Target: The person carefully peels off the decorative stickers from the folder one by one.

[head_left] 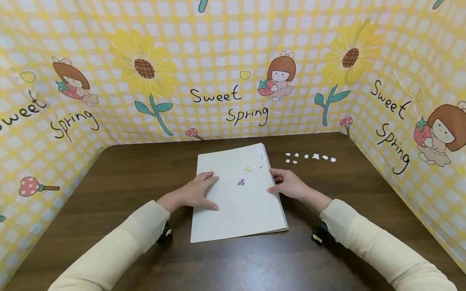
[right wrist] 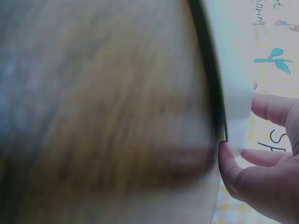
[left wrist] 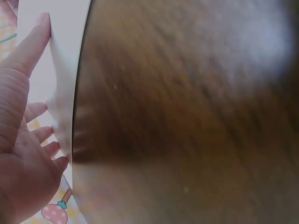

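A large white booklet (head_left: 240, 214) lies slightly askew on the table, with a printed label (head_left: 261, 153) at its top right. On its cover are a small purple sticker (head_left: 241, 182) and a small yellow one (head_left: 248, 169). My left hand (head_left: 196, 192) rests on the booklet's left side, its thumb and fingers spread apart. At the right edge, my right hand (head_left: 293, 185) grips the booklet, thumb over the top and other fingers bent at the side. Toward the lower right corner, the cover stands slightly apart from the layer below.
Several small white pieces (head_left: 316, 156) are laid out in two rows on the brown table (head_left: 145, 169), right of the booklet. A yellow checked cloth (head_left: 218, 48) with printed flowers and figures hangs around the table's back and sides.
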### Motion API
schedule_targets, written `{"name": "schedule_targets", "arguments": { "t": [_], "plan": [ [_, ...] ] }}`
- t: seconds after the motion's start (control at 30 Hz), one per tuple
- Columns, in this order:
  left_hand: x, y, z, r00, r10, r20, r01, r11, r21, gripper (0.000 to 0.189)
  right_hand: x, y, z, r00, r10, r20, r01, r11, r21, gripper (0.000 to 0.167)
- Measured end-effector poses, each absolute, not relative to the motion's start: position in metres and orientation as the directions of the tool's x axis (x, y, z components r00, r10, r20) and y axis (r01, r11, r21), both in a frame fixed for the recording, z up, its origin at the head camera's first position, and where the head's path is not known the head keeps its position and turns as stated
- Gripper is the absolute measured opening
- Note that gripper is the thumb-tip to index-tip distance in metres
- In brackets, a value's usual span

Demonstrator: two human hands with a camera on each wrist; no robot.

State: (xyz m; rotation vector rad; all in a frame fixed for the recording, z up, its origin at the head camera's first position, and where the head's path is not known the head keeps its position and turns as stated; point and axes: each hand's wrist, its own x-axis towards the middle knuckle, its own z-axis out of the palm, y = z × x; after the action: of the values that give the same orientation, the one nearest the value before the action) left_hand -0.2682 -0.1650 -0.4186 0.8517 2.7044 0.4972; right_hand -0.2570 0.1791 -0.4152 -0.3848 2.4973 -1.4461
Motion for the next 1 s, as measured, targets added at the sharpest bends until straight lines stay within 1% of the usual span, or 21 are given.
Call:
{"name": "schedule_targets", "arguments": {
  "t": [0.23,0.67,1.0],
  "plan": [
    [-0.272,-0.167,-0.418,-0.781,0.604,-0.156,0.521,0.769,0.37,0.109,-0.257,0.179,-0.413,-0.934,-0.347,-0.088,-0.097,0.481,-0.871,0.072],
    [-0.277,-0.17,-0.42,-0.755,0.623,-0.202,0.545,0.769,0.333,0.109,-0.258,0.176,-0.406,-0.933,-0.338,-0.123,-0.108,0.591,-0.799,0.073],
    [-0.276,-0.172,-0.419,-0.736,0.633,-0.24,0.559,0.768,0.313,0.107,-0.259,0.174,-0.404,-0.931,-0.342,-0.127,-0.131,0.638,-0.759,0.072]
  ]
}}
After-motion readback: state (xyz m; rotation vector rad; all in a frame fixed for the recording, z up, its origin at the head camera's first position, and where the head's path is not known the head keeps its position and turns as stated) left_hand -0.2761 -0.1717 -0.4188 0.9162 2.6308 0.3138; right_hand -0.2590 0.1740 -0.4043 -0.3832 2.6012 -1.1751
